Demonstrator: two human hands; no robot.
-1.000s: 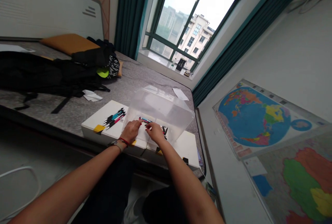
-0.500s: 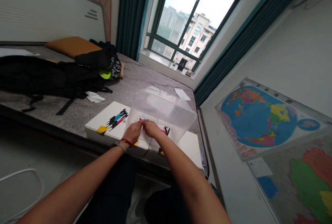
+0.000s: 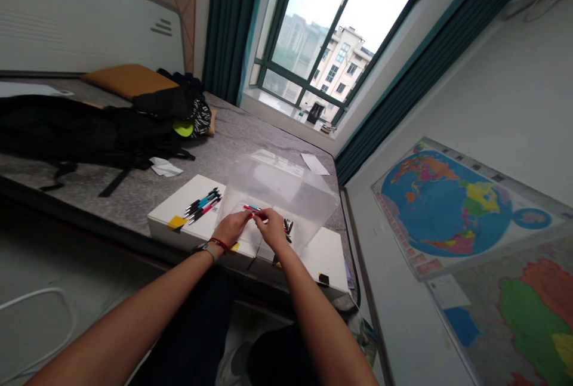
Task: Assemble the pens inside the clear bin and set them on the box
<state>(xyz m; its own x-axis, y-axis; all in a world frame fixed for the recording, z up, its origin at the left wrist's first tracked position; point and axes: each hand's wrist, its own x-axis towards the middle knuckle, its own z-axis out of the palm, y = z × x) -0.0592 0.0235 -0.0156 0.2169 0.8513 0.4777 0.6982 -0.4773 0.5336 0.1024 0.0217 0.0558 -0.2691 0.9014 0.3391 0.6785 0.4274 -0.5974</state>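
My left hand [image 3: 233, 228], with a red cord and a band at the wrist, is closed with its fingertips pinched around something small and reddish that I cannot make out. Close beside it on the right, my right hand [image 3: 271, 228] is also pinched, and what its fingers hold is hidden. Both are at the front of a translucent plastic box [image 3: 290, 180]. Just beyond the fingertips lie a red and a blue pen [image 3: 252, 207]. Several dark pen parts [image 3: 287, 228] are to the right of my right hand. A row of pens [image 3: 202, 204] rests to the left.
White boxes [image 3: 166, 212] with yellow and black tabs support the pens and plastic box. They stand on a grey-covered bed [image 3: 233, 129]. A black bag [image 3: 76, 132], a crumpled tissue [image 3: 165, 167] and a paper sheet [image 3: 314, 164] lie there too. A wall with maps [image 3: 443, 201] is at right.
My right hand has shifted slightly right and down, opening a small gap from the left fingertips. More of the red and blue pens shows. My left hand has barely moved.
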